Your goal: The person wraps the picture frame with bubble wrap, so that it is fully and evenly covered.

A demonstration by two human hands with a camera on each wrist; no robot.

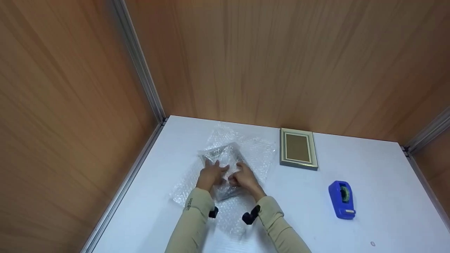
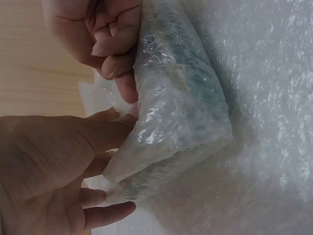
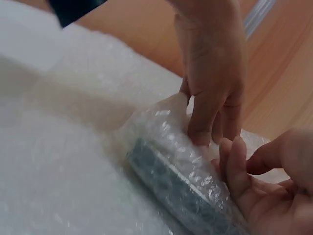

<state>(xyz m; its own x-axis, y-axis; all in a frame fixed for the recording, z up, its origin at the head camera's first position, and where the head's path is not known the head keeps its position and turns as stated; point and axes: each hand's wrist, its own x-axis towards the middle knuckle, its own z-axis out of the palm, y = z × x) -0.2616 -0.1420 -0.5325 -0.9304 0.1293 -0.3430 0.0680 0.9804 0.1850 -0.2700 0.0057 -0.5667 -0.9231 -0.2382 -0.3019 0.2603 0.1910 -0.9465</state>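
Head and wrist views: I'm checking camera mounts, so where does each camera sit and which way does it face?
Head: on the person's head, facing forward and down at the white table; left hand, right hand and both sleeves show.
Left wrist: on that wrist, facing the bubble-wrapped packet, picture turned sideways; both hands show.
Right wrist: on that wrist, also facing the packet, picture tilted; both hands show.
Shared: both wrist views show the packet, both hands and wood panelling.
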